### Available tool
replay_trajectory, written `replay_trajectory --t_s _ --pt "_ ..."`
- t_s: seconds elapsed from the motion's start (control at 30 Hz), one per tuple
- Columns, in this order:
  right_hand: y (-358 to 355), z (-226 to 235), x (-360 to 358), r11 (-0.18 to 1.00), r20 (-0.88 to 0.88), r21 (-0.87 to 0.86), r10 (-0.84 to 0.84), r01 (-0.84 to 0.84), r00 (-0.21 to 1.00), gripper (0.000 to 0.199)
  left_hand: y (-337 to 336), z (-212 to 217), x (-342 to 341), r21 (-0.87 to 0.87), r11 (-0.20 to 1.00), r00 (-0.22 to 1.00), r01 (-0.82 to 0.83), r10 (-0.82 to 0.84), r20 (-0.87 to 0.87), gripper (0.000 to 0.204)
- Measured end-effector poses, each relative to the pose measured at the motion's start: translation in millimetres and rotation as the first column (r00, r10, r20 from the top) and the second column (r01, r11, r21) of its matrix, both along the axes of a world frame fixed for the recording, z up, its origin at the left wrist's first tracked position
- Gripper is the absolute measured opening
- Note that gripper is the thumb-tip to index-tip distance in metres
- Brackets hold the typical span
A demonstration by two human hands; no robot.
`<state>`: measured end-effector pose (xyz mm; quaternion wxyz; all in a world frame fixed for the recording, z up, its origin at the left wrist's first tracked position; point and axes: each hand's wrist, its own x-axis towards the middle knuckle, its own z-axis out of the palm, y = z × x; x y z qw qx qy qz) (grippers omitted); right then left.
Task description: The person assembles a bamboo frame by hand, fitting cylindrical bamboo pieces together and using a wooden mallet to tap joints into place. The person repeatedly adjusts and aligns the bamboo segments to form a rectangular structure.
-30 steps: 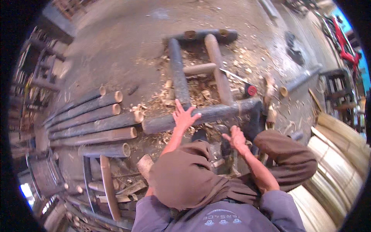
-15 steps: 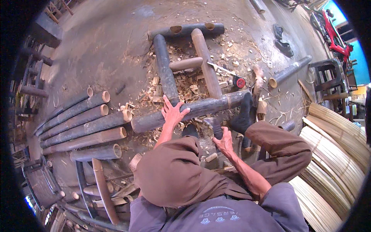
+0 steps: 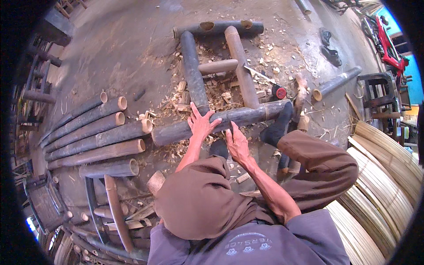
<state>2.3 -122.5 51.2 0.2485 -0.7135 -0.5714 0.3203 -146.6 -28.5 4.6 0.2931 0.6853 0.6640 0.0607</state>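
As the dark bamboo pole (image 3: 249,116) is apparently being steadied beneath the spread left hand (image 3: 202,126), the right hand (image 3: 238,145), its grip unclear, is being held just rightward.

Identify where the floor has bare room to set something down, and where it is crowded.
The widest bare patch of floor lies above the row of bamboo poles, left of the bamboo frame. Another lies right of the dark sandals, above the loose pole. Inside the frame, wood chips crowd the floor.
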Motion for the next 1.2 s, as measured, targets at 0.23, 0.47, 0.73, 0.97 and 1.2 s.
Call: replay_trajectory --t_s 0.23,0.47,0.73,0.97,1.2 --pt "-3.6 -15.7 -15.9 0.997 0.027 0.075 0.031 -0.033 0.999 0.047 -1.1 0.2 -1.3 0.03 1.0 1.0 -0.001 0.0 0.018 0.056" --pt "33.1 28.8 -9.5 0.948 0.127 -0.313 0.111 -0.067 0.986 0.026 1.0 -1.7 1.7 -0.027 1.0 1.0 0.009 -0.01 -0.014 0.056" --pt "3.5 13.4 24.2 0.855 0.07 -0.404 0.385 -0.326 0.92 0.035 3.8 -26.6 -17.4 0.037 0.998 0.968 0.056 -0.063 0.242 0.048" --pt "-68.2 -15.8 45.4 0.979 0.137 -0.183 0.114 -0.088 0.984 0.051 -9.9 5.9 -46.7 0.051 0.983 0.98 0.178 -0.181 0.076 0.098" --pt "-78.7 -42.1 48.8 0.941 0.251 -0.288 0.251 -0.175 0.935 0.064 -52.6 -3.0 -129.0 0.159 0.967 0.936 0.2 -0.141 -0.324 0.11"
